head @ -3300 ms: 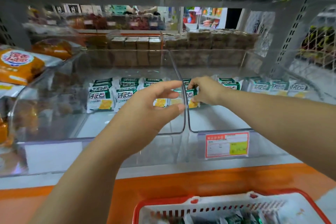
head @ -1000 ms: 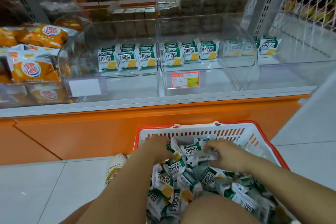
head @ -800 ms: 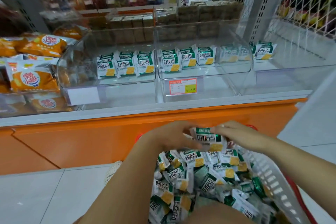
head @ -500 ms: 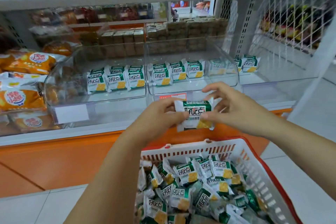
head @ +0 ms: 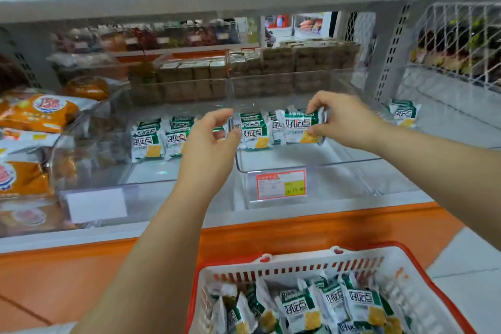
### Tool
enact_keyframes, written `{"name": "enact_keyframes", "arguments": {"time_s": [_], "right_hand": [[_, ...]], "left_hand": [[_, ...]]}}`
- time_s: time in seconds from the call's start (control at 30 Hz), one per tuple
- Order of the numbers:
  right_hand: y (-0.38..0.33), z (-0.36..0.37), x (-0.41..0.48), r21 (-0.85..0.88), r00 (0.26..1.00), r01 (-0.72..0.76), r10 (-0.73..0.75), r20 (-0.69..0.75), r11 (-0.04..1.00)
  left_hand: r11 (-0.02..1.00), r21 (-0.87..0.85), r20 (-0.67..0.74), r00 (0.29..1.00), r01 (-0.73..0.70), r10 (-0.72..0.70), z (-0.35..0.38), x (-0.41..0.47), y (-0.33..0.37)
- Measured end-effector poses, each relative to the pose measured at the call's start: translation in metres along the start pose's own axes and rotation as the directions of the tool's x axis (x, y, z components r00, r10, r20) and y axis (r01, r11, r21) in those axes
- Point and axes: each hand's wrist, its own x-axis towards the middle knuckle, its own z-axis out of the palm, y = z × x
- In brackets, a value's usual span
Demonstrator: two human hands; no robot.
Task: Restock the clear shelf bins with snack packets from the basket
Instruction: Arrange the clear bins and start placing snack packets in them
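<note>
Half a second ago both hands pinched the snack packet [head: 300, 127] above the basket [head: 298, 266]; now only the right hand [head: 344, 119] grasps it, carried over the right clear bin [head: 311, 164], beside the row already there. It stands upright, label facing the camera, long axis vertical. The left hand [head: 210, 141] has released, fingers loosely curled at the divider between bins.
</note>
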Motion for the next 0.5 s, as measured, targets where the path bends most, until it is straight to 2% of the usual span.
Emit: {"name": "enact_keyframes", "arguments": {"time_s": [0.17, 0.5], "right_hand": [[0.017, 0.040, 0.047, -0.221, 0.986, 0.008, 0.028, 0.161, 0.975], [0.031, 0.080, 0.089, -0.353, 0.971, -0.007, 0.091, 0.221, 0.936]], "left_hand": [[0.997, -0.052, 0.011, 0.999, 0.052, -0.052, 0.009, 0.025, -0.013], [0.995, -0.097, 0.034, 0.999, 0.024, -0.021, 0.011, 0.037, -0.022]]}}
